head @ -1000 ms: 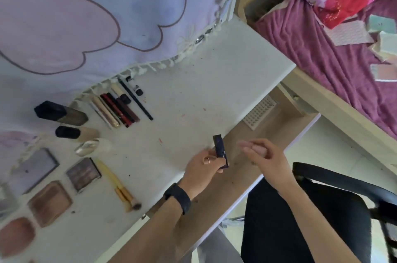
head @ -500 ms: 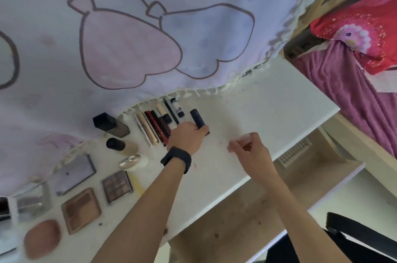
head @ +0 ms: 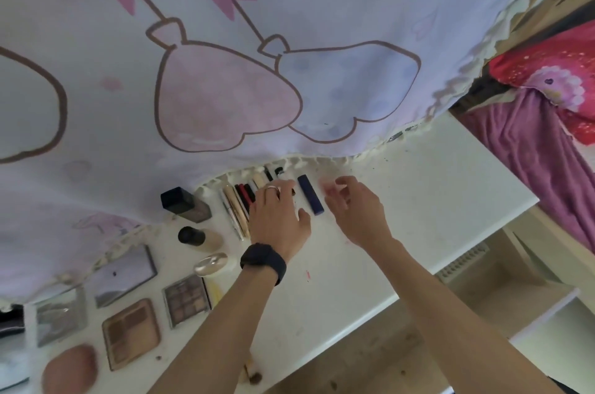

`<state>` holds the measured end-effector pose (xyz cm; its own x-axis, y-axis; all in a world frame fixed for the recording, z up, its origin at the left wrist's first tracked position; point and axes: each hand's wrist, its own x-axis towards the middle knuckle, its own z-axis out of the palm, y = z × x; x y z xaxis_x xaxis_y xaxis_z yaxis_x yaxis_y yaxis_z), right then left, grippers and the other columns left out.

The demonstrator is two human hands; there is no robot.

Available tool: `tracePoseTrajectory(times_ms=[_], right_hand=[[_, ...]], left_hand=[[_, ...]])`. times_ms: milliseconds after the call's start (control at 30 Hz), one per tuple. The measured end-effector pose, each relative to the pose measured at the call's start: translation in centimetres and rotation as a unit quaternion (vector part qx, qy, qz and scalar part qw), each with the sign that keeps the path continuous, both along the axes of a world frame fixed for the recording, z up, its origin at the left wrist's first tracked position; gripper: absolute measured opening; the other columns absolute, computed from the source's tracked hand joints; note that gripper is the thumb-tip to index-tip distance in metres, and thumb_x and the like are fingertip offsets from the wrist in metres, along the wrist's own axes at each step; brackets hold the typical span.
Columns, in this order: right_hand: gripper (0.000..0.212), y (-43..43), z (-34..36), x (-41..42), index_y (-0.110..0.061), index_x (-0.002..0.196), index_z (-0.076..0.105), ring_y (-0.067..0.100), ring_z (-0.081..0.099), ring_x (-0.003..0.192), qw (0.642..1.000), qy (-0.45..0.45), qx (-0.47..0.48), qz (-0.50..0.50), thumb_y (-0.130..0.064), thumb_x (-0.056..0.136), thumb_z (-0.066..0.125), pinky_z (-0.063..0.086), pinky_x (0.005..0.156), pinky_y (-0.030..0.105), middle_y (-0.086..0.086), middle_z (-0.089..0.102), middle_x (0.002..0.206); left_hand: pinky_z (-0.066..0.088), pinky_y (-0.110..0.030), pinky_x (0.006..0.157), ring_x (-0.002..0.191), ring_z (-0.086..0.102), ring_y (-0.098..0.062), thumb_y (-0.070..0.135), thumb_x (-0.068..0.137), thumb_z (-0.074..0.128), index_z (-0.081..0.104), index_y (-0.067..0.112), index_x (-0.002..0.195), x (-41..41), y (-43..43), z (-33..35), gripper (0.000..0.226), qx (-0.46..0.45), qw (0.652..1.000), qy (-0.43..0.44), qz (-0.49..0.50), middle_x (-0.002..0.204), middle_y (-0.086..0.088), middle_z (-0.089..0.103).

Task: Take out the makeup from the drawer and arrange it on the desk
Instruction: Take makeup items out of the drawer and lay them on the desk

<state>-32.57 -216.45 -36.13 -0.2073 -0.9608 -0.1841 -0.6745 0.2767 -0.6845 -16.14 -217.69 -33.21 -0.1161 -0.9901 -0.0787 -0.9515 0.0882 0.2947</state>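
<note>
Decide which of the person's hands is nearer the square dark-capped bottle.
Left. The left hand rests over the row of pencils just right of the square dark-capped bottle; the right hand is farther right, beyond the navy tube.

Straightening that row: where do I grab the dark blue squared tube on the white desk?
Pinch the dark blue squared tube across its long sides at mid-length, from above: it lies flat on the white desk, long and narrow.
</note>
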Motion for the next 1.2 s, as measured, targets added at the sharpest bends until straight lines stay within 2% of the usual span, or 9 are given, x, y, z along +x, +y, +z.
tracePoseTrajectory(times_ms=[67, 133, 233, 367, 500, 733, 900, 1100, 1200], right_hand=[[0.029, 0.5, -0.3, 0.6, -0.028, 0.126, 0.059, 0.015, 0.062, 0.094, 0.999, -0.012, -0.053, -0.003, -0.042, 0.102, 0.051, 0.044, 0.079, 0.024, -0.008, 0.065, 0.105], [0.034, 1.2, -0.7, 1.0, -0.034, 0.134, 0.057, 0.011, 0.056, 0.107, 0.995, -0.005, -0.095, 0.027, -0.038, 0.100, 0.053, 0.043, 0.092, 0.024, -0.013, 0.063, 0.118], [0.057, 1.9, -1.9, 0.8, -0.037, 0.150, 0.041, 0.013, 0.046, 0.125, 0.985, 0.067, -0.103, 0.119, -0.044, 0.095, 0.053, 0.038, 0.106, 0.028, -0.013, 0.052, 0.141], [0.042, 1.4, -3.1, 0.8, -0.028, 0.137, 0.060, 0.026, 0.057, 0.100, 0.970, 0.115, -0.162, 0.140, -0.031, 0.095, 0.064, 0.054, 0.085, 0.034, -0.007, 0.058, 0.139], [0.034, -0.2, -3.0, 1.3, -0.024, 0.128, 0.066, 0.026, 0.058, 0.093, 0.963, 0.132, -0.190, 0.138, -0.029, 0.095, 0.067, 0.057, 0.072, 0.035, -0.005, 0.064, 0.131], [0.036, -1.3, -2.8, 3.0, -0.026, 0.126, 0.064, 0.026, 0.058, 0.095, 0.964, 0.132, -0.178, 0.144, -0.026, 0.091, 0.069, 0.057, 0.077, 0.036, -0.006, 0.063, 0.129], [0.041, -1.4, -3.1, 2.9, -0.027, 0.134, 0.057, 0.029, 0.058, 0.109, 0.970, 0.083, -0.159, 0.165, -0.018, 0.095, 0.062, 0.054, 0.090, 0.038, -0.004, 0.057, 0.142], [0.036, -1.9, -2.1, 3.2, -0.024, 0.134, 0.060, 0.025, 0.057, 0.096, 0.974, 0.076, -0.150, 0.152, -0.017, 0.099, 0.061, 0.059, 0.074, 0.038, -0.011, 0.063, 0.135], [0.040, -1.7, -1.3, 3.1, -0.027, 0.136, 0.057, 0.026, 0.055, 0.101, 0.978, 0.072, -0.117, 0.157, -0.013, 0.099, 0.058, 0.058, 0.077, 0.040, -0.009, 0.062, 0.135]], left_hand=[[0.020, -0.041, 0.121, 0.151, 0.014, -0.025, 0.035, 0.089, 0.059, 0.028, 0.020, 0.153, 0.9, -1.0, -0.5, 0.072, 0.043, 0.997, -0.042, -0.055, 0.162, -0.002, 0.024], [0.009, -0.045, 0.124, 0.153, -0.002, -0.023, 0.037, 0.094, 0.053, 0.010, 0.019, 0.158, 1.6, -1.6, -0.9, 0.079, 0.094, 0.989, -0.068, -0.090, 0.167, 0.002, 0.002], [0.008, -0.047, 0.123, 0.153, -0.004, -0.021, 0.035, 0.099, 0.044, 0.002, 0.020, 0.159, 2.2, -1.7, -1.1, 0.075, 0.109, 0.985, -0.086, -0.104, 0.167, 0.005, -0.006], [0.013, -0.047, 0.123, 0.153, -0.007, -0.018, 0.031, 0.101, 0.039, -0.004, 0.020, 0.158, 2.5, -1.4, -1.6, 0.073, 0.111, 0.986, -0.075, -0.098, 0.166, 0.006, -0.012], [0.014, -0.043, 0.124, 0.153, -0.004, -0.017, 0.032, 0.101, 0.039, -0.007, 0.017, 0.158, 2.6, -1.0, -2.2, 0.075, 0.099, 0.990, -0.054, -0.085, 0.166, 0.003, -0.007], [0.009, -0.042, 0.124, 0.154, -0.001, -0.021, 0.031, 0.099, 0.043, 0.001, 0.015, 0.158, 2.7, -0.5, -2.2, 0.074, 0.066, 0.994, -0.046, -0.071, 0.166, -0.003, 0.005], [0.007, -0.045, 0.125, 0.153, -0.005, -0.031, 0.033, 0.101, 0.042, 0.002, 0.019, 0.159, 2.9, -0.4, -2.1, 0.072, 0.070, 0.993, -0.054, -0.072, 0.167, -0.005, 0.004], [0.008, -0.040, 0.124, 0.153, -0.008, -0.028, 0.028, 0.101, 0.042, -0.002, 0.016, 0.158, 3.0, -0.6, -2.1, 0.073, 0.084, 0.994, -0.038, -0.066, 0.166, -0.009, 0.005], [0.004, -0.038, 0.124, 0.153, -0.007, -0.029, 0.029, 0.101, 0.043, -0.001, 0.014, 0.159, 2.8, -0.7, -1.8, 0.074, 0.082, 0.993, -0.043, -0.070, 0.166, -0.009, 0.002]])
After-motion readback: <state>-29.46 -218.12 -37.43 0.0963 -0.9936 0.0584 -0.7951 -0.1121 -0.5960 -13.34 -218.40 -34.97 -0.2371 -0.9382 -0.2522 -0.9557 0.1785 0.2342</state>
